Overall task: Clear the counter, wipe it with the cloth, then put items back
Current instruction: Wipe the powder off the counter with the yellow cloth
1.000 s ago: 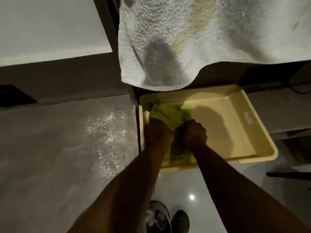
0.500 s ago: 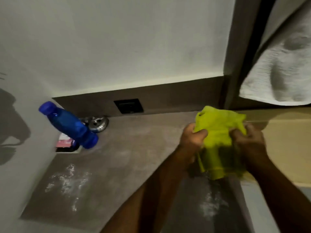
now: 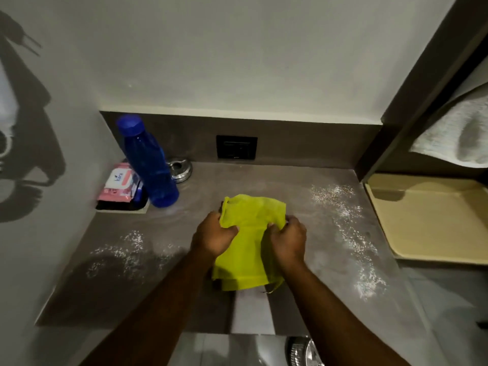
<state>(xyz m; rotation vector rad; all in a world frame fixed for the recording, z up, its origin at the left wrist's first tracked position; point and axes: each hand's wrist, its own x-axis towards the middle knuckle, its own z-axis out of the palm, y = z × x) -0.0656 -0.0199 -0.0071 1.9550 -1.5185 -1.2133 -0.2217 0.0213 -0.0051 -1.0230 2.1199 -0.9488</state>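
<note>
Over counter (image 3: 184,260), both hands' grip clamps cloth (image 3: 248,249).

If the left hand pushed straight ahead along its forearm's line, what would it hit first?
Probably nothing soon: past the yellow cloth that the left hand grips lies bare counter, then likely the black wall socket. Depth is unclear.

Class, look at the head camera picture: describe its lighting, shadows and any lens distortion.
Head view: dim overall, lit from behind the person, so a hard dark shadow falls on the left wall; the forearms shade the counter near its front edge; the white powder glints; the wide lens bends the dark post and makes the blue bottle lean.
</note>
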